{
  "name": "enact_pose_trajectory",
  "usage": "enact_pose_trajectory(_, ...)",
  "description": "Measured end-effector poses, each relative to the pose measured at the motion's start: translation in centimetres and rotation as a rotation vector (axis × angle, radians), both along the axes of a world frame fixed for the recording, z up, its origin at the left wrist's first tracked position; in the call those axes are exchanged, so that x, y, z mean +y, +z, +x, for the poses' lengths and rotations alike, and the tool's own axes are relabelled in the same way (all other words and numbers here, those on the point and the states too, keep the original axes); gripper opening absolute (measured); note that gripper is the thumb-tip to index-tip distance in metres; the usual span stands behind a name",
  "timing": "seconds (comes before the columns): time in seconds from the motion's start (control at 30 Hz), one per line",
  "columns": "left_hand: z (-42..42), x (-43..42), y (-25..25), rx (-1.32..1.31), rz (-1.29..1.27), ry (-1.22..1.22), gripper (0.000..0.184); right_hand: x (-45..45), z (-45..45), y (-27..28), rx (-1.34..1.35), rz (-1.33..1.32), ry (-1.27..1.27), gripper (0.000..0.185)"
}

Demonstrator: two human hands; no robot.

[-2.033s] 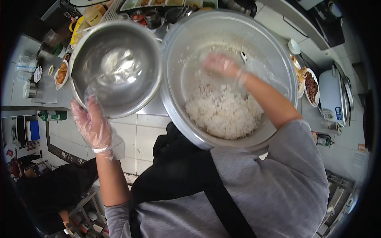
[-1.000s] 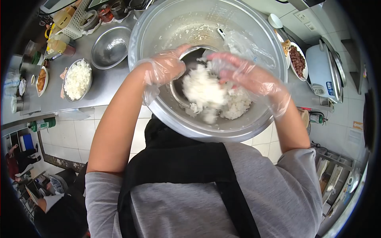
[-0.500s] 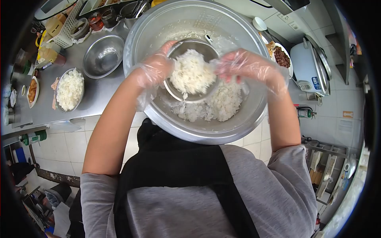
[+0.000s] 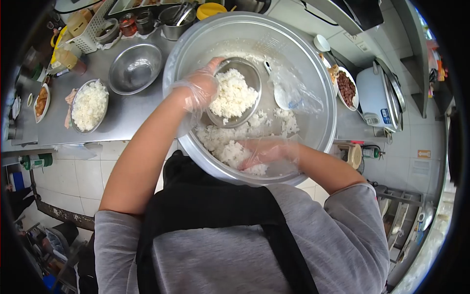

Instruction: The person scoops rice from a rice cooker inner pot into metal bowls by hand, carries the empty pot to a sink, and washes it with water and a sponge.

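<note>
My left hand (image 4: 198, 88), in a clear plastic glove, grips the left rim of a steel bowl (image 4: 253, 81) partly filled with white rice (image 4: 233, 93). This bowl is tilted slightly inside a large metal basin (image 4: 171, 61). Low in the basin, my gloved right hand (image 4: 269, 151) is pressed into loose rice (image 4: 215, 139), its fingers curled round some of it and partly hidden. Behind it, a white rice paddle (image 4: 280, 93) leans on the basin's inner wall, with crumpled clear plastic (image 4: 306, 98) against it.
Left on the steel counter stand an upturned-open metal bowl (image 4: 134, 68) and a bowl of rice (image 4: 89, 105). Sauce jars (image 4: 128, 24) and a pot (image 4: 174, 29) line the back. To the right are a plate of dark red food (image 4: 346, 89) and a rice cooker (image 4: 374, 93).
My right hand has moved from beside the small bowl down into the rice near the basin's front edge. My left hand still holds the bowl. The paddle now shows fully.
</note>
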State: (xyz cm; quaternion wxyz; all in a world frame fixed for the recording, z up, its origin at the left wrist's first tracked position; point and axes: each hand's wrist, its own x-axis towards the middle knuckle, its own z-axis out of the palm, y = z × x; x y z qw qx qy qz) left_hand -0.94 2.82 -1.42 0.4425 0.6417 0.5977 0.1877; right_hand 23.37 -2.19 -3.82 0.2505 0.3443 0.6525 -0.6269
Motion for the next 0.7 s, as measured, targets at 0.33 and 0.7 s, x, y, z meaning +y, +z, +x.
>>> enact_pose_trajectory(0.33,0.0,-2.8,2.6,-0.12,-0.136,0.011,0.071,3.8,-1.0,9.7,0.259,0.668,-0.346,0.074)
enact_pose_trajectory(0.7,-0.3,-3.2,1.6,-0.56,-0.218,0.263,0.073,2.1,-8.2,7.0,0.384,1.166,-0.6,0.016)
